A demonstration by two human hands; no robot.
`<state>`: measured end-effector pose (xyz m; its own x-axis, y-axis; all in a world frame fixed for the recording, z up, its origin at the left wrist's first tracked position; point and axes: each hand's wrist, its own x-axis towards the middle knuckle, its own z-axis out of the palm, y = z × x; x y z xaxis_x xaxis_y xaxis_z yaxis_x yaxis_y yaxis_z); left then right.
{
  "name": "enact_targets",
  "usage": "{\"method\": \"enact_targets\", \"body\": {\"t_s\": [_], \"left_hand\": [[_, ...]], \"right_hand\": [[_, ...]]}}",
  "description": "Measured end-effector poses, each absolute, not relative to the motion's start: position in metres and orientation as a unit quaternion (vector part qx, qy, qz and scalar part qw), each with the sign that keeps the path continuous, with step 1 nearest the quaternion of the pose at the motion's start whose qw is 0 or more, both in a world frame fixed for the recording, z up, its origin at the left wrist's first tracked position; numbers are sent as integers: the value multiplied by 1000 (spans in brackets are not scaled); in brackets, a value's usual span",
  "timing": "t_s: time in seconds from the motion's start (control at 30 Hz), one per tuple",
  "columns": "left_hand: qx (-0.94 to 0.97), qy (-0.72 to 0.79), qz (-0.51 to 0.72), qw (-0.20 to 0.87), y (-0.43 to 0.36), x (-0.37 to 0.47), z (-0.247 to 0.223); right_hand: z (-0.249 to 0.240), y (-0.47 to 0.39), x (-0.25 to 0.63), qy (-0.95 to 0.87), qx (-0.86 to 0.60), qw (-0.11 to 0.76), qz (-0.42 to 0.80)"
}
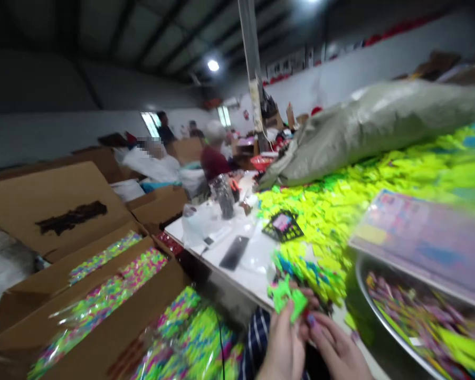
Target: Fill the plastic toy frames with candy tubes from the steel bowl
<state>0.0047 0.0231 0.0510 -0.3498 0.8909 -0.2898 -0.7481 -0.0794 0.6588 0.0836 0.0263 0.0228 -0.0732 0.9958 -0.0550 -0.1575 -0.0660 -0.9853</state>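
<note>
Bright green pieces are pinched in my left hand, its thumb pressed against them. My right hand is right beside it, its fingers closed on a small purple and blue piece, partly blurred. Both hands are at the near edge of the white table. Just beyond them lie blue and yellow-green pieces, part of a large heap of yellow-green pieces. A black card with a pink centre rests at the heap's left edge.
Open cardboard boxes with bagged colourful pieces stand at the left. A metal bowl of mixed pieces is at the right, under a pink printed sheet. A phone-like dark slab lies on the table. A person sits farther back.
</note>
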Motion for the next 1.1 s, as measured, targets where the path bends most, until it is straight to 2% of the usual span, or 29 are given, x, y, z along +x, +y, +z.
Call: {"method": "enact_targets", "body": {"t_s": [0.07, 0.2, 0.3, 0.5, 0.73, 1.1], "left_hand": [[105, 350, 698, 616, 25, 2, 49], [119, 268, 740, 606, 29, -1, 41], [109, 272, 722, 627, 29, -1, 38], [126, 341, 693, 622, 28, 1, 38], [92, 325, 718, 609, 31, -2, 30], [60, 326, 724, 605, 31, -5, 18]], "right_hand": [[21, 29, 89, -465, -416, 437, 648], [16, 26, 91, -425, -410, 425, 686], [15, 21, 85, -402, -394, 426, 708], [12, 19, 78, -395, -366, 439, 719], [0, 20, 73, -375, -375, 457, 714], [0, 19, 69, -396, -396, 413, 719]]}}
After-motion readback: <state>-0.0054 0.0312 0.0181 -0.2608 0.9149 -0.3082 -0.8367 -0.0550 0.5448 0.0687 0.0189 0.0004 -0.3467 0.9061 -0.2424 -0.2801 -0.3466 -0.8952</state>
